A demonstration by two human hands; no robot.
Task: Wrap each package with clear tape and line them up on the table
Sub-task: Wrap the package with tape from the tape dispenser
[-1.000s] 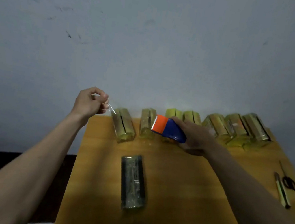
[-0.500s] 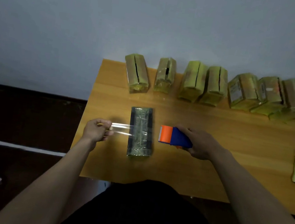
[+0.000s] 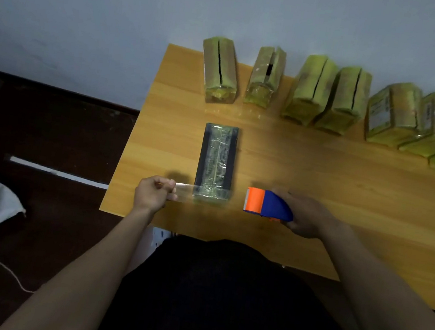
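Stretching clear tape (image 3: 184,196) across the near end of the dark package (image 3: 216,162), which lies flat on the bench (image 3: 320,179) near its front left edge. Left hand (image 3: 150,194) pinching the tape's free end, fingers (image 3: 171,186) clamped on it, just beside the package, likely to keep the strip taut and flat. Right hand (image 3: 305,217) wrapped around the blue and orange dispenser (image 3: 266,207) on the package's other side, fingers closed on its body, ready to feed more tape. Seven or so wrapped packages (image 3: 219,71) lined up along the far edge, apparently finished. Probably pressing down next, then wrapping under.
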